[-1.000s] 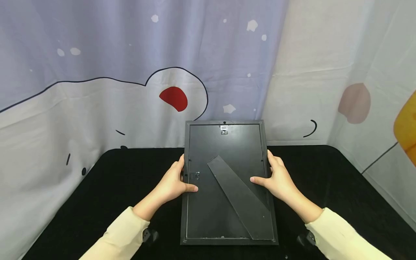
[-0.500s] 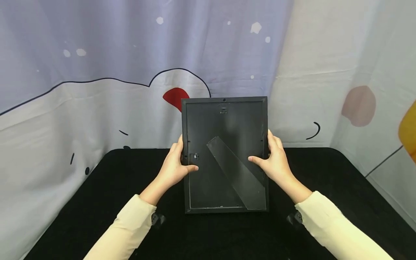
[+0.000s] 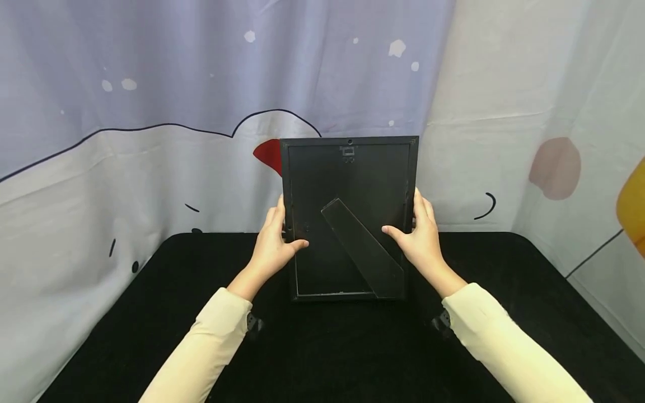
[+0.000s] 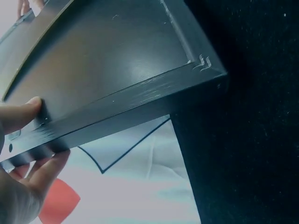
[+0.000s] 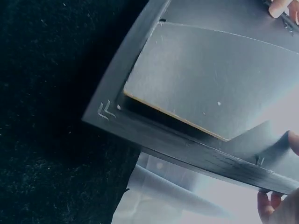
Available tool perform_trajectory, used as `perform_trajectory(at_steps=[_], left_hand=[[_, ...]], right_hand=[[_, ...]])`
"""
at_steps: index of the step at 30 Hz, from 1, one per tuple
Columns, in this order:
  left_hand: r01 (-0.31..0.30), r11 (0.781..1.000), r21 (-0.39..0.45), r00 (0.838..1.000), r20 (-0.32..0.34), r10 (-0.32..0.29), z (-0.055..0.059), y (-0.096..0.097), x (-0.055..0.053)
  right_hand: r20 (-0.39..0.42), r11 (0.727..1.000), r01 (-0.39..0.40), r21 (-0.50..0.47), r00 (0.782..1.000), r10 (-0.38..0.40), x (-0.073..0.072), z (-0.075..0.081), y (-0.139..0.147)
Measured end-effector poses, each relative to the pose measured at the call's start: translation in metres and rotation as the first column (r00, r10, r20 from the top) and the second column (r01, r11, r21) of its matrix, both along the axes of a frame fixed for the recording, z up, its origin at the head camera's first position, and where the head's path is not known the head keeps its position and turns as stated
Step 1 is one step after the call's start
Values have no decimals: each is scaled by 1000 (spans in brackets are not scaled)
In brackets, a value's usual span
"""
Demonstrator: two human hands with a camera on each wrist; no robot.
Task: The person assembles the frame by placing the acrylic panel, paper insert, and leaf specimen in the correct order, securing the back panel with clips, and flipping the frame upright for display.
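Observation:
A black picture frame (image 3: 322, 173) stands nearly upright over the middle of the table, its back facing me. A diagonal easel leg (image 3: 365, 252) lies across its backing; in the right wrist view the foot of that leg (image 5: 187, 84) sits near a lower corner. My left hand (image 3: 272, 246) grips the left side, thumb on the backing and fingers around the outer edge, as the left wrist view shows. On the opposite side my right hand (image 3: 420, 243) holds the frame the same way. The front of the picture frame is hidden.
Black cloth covers the table (image 3: 332, 352). Behind its far edge hangs a printed curtain (image 3: 176, 73) in lilac and white, which continues along the right side (image 3: 594, 101).
Both hands have carried the picture frame away from me towards the table's far side. It has tipped more upright, and its top now overlaps more of the curtain.

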State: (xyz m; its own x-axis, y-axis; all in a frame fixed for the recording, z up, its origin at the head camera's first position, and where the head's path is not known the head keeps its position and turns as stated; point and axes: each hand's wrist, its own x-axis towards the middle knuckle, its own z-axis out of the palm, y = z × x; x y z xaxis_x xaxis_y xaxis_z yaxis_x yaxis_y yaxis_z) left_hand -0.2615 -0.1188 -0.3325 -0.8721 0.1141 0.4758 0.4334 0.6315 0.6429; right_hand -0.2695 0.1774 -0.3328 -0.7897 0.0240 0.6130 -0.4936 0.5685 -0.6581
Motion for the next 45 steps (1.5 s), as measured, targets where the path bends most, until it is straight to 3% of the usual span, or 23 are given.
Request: perform_trajectory(at_steps=[6,16,27,30,33,45], left_hand=[[-27,1000,-7,992,-120,26,-5,-2,-9],[-54,998,-14,962,-267,48,-11,-2,-21],[-70,997,28,904,-421,75,-19,3,-34],[-79,996,32,895,-438,85,-22,5,-36],[-87,996,33,891,-444,92,-25,6,-37],[-95,995,27,910,-403,98,-36,7,-39]], right_hand=[[-89,999,-2,-34,996,-1,-12,0,-5],[-196,997,5,-71,980,-19,-27,-9,-12],[-293,994,1,-112,956,-34,-47,-12,-17],[-315,993,0,-116,948,-37,-49,-13,-17],[-323,993,-5,-120,946,-34,-49,-15,-18],[-335,994,8,-111,941,-45,-50,-25,-18]])
